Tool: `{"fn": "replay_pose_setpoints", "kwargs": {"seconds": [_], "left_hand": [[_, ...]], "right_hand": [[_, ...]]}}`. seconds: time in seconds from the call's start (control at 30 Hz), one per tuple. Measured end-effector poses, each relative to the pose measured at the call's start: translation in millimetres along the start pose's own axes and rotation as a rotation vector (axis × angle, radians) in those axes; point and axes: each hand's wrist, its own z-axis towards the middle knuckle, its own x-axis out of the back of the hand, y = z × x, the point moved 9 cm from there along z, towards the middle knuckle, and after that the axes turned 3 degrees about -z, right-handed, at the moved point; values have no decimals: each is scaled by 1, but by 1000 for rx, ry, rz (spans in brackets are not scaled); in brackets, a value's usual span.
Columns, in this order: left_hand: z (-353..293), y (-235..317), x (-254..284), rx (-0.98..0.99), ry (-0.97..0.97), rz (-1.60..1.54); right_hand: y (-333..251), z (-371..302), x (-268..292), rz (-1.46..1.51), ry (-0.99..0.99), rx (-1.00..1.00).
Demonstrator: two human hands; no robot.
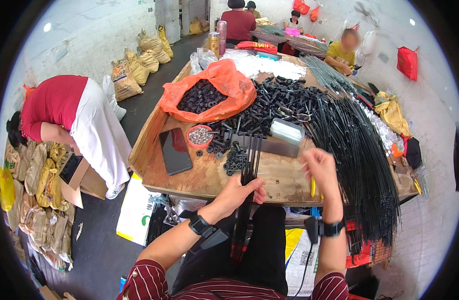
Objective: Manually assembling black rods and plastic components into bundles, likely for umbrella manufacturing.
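Note:
My left hand (238,195) is closed around a narrow bundle of thin black rods (251,162), which stand up over the table edge and run down between my legs. To its right, my right hand (319,169) is raised over the wood with curled fingers; whatever it may hold is too small to make out. A yellow-handled tool (313,187) lies partly hidden beside that wrist. Behind the bundle sit small black rings (235,161) and a clear plastic box (287,131). A small red bowl (200,144) contains little metal pieces.
A large sheaf of black rods (362,170) hangs over the table's right edge. Behind are a heap of black plastic fittings (277,100) and an open orange bag (239,92). A phone (175,152) lies at left. One person (59,110) bends over sacks; others sit farther back.

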Motion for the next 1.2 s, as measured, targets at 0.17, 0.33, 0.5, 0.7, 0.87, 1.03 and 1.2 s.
{"fn": "replay_pose_setpoints", "kwargs": {"seconds": [0.17, 0.33, 0.5, 0.7, 0.87, 1.03, 1.2], "left_hand": [[4, 1, -5, -1, 14, 33], [-1, 2, 5, -4, 27, 19], [-1, -1, 0, 7, 6, 1], [-3, 2, 4, -37, 69, -9], [-9, 8, 8, -125, 136, 72], [-6, 11, 17, -192, 209, 314], [1, 7, 20, -170, 181, 174]], "right_hand": [[24, 93, 55, -154, 284, -56], [49, 149, 50, -161, 303, -163], [80, 181, 48, -105, 250, -268], [102, 201, 39, 62, 170, -373], [120, 210, 25, 236, 74, -460], [120, 211, 21, 221, 46, -459], [112, 216, 20, 147, 25, -427]]}}
